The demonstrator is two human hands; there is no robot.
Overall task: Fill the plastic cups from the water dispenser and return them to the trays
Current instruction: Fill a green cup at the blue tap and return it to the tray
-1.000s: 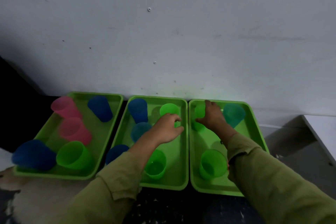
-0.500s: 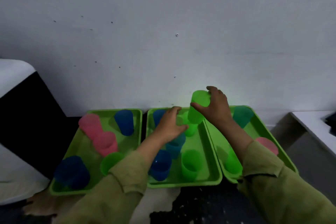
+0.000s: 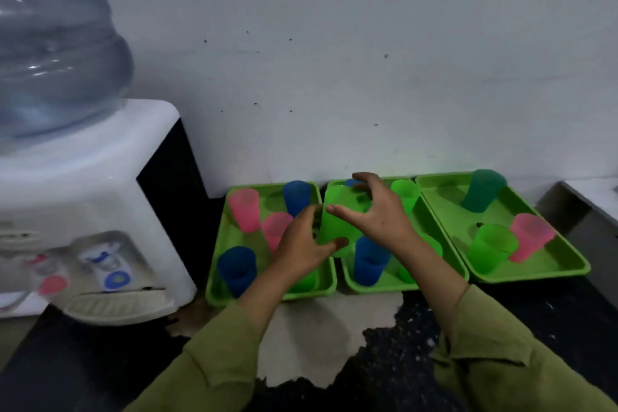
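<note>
A green plastic cup (image 3: 336, 227) is held in the air above the gap between the left tray (image 3: 214, 291) and the middle tray (image 3: 371, 287). My left hand (image 3: 301, 246) wraps its lower part, and my right hand (image 3: 379, 216) grips its upper part with the fingers over the rim. The white water dispenser (image 3: 100, 177) stands at the left, with a blue tap (image 3: 113, 278) and a red tap (image 3: 52, 284) over its drip tray (image 3: 117, 306). Whether the cup holds water is not visible.
Pink cups (image 3: 245, 211) and blue cups (image 3: 237, 269) stand in the left tray. The middle tray holds a blue cup (image 3: 369, 261) and a green cup (image 3: 406, 194). The right tray (image 3: 535, 274) holds teal, green and pink cups. A water bottle (image 3: 50, 60) tops the dispenser.
My right hand lifted the green cup from the right tray and carried it left. My left hand has now closed on it too. The view has swung left and the dispenser has come into sight.
</note>
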